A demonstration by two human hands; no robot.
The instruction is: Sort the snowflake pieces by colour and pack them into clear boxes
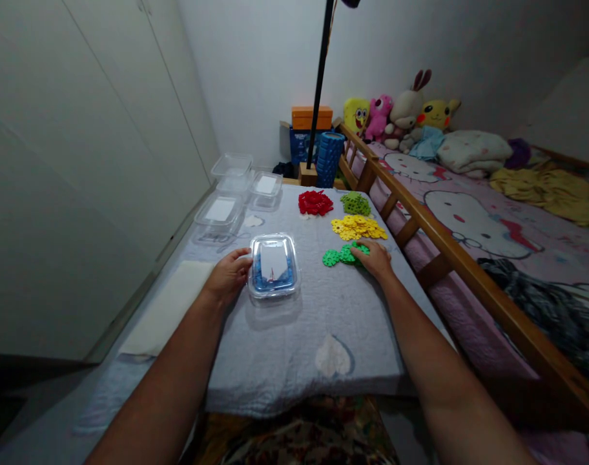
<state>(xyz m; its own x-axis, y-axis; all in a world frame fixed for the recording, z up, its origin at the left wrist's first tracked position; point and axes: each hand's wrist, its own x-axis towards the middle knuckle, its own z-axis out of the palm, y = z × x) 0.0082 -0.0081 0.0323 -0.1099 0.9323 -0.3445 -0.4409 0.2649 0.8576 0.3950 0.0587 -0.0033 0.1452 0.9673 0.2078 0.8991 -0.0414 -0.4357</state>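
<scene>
A clear plastic container (pixel 274 284) with a lid stands in the middle of the table, blue pieces inside it and a white label on top. My left hand (pixel 230 274) holds its left side, fingers curled at the rim. To the right, my right hand (pixel 376 259) closes its thumb and fingers around part of a small pile of green snowflake discs (pixel 347 254); the fingertips are partly hidden. Just behind that pile lie yellow snowflake discs (pixel 357 227). Farther back are a red heap of pieces (pixel 315 203) and a light green heap (pixel 355 203).
Several clear containers (pixel 219 211) stand at the table's back left. A cream cloth (pixel 171 307) lies along the left side. A wooden bed rail (pixel 420 232) runs close along the right edge. Behind the table stand a black pole (pixel 320 90) and a blue foam roller (pixel 329 159).
</scene>
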